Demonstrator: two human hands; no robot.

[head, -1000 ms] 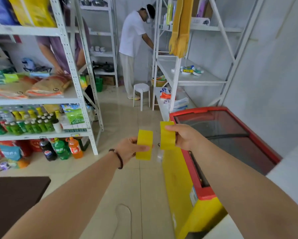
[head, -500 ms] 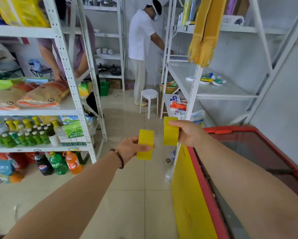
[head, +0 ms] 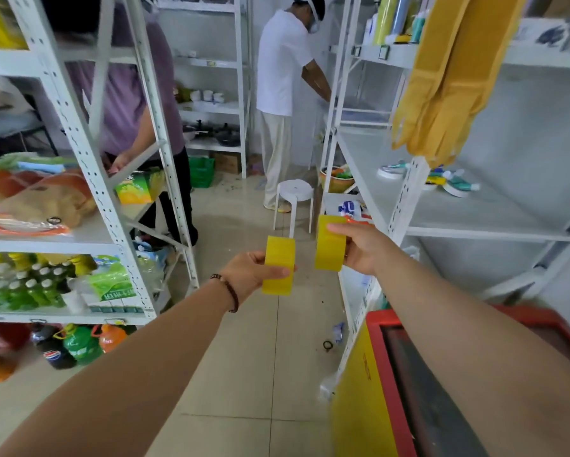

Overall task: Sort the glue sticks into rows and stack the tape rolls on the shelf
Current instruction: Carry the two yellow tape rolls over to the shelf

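while both your arms reach out over the aisle floor (head: 250, 374), each hand holds one yellow tape roll seen edge-on. your left hand (head: 247, 270) has its grip closed on the left roll (head: 278, 265), thumb across the lower front and fingers behind. your right hand (head: 362, 247) grips the right roll (head: 330, 243) a little higher, with a fingertip on its upper front edge. the two rolls sit near each other but apart, in the air, short of the shelf (head: 474, 216) on your right. on that shelf, farther back, lie a few small tubes and flat rolls (head: 455, 184), too blurred to sort out. yellow gloves (head: 441, 80) hang from the rack above it. a red-rimmed freezer (head: 389, 374) stands by your right forearm. a white stool (head: 293, 192) stands ahead, beside a person in white (head: 282, 67).
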